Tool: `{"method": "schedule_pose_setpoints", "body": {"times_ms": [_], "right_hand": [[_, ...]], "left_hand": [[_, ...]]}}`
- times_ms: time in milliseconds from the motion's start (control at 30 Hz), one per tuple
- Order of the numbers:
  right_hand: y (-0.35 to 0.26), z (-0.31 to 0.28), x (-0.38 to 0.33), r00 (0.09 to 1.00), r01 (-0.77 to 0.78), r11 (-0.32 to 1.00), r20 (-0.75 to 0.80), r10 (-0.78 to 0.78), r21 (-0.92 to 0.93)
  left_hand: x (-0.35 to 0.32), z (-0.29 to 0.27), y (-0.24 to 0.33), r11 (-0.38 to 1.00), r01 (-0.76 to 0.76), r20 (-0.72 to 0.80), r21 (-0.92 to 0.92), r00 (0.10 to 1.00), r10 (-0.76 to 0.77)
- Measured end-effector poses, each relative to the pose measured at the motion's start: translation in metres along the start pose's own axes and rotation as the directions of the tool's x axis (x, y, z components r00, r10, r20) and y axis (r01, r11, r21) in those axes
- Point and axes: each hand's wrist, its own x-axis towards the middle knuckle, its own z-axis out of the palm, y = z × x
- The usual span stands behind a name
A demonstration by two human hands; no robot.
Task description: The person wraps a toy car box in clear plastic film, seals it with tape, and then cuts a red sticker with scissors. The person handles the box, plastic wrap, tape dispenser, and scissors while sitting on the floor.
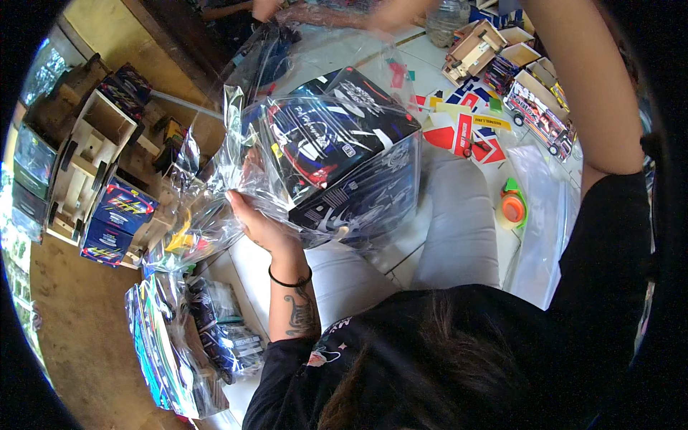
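Observation:
A dark printed box [344,136] with blue, white and red graphics lies tilted inside a loose clear plastic bag [236,136], over my lap. My left hand [261,223] is closed on the crumpled plastic at the box's near left edge, thumb up. My right forearm rises at the right and leaves through the top edge. A motion-blurred hand [401,16] shows at the top, beyond the box; it may be my right one, and its fingers cannot be made out.
Wooden toy trucks [97,154] are stacked at the left, with more trucks [534,107] at the far right. Colourful stickers [462,129], an orange-green tape dispenser [512,208] and clear plastic sheets [541,222] lie on the tiles. Wrapped packages [172,337] stand near left. Another person sits opposite.

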Motion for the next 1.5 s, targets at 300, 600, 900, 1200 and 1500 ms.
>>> {"method": "schedule_pose_setpoints", "body": {"times_ms": [300, 600, 900, 1200, 1500], "right_hand": [[0.02, 0.062, -0.005, 0.092, 0.022, 0.943, -0.939, 0.33, 0.333], [-0.012, 0.434, 0.062, 0.297, -0.175, -0.135, 0.183, 0.937, 0.975], [-0.032, 0.43, 0.097, 0.588, -0.018, 0.183, -0.138, 0.797, 0.983], [-0.05, 0.263, 0.086, 0.499, 0.411, 0.455, -0.613, 0.613, 0.79], [-0.013, 0.19, 0.005, 0.578, 0.387, 0.558, -0.665, 0.473, 0.734]], "left_hand": [[0.002, -0.006, 0.007, 0.993, -0.12, 0.249, -0.014, 0.961, 0.119], [0.031, -0.162, -0.001, 0.987, 0.073, 0.072, 0.145, 0.994, -0.084], [0.029, -0.188, 0.006, 0.945, 0.18, 0.022, 0.274, 0.981, -0.193], [0.027, -0.102, 0.005, 0.931, -0.274, 0.183, 0.239, 0.955, 0.234], [-0.064, 0.002, 0.021, 0.952, -0.297, 0.305, -0.069, 0.903, 0.304]]}}
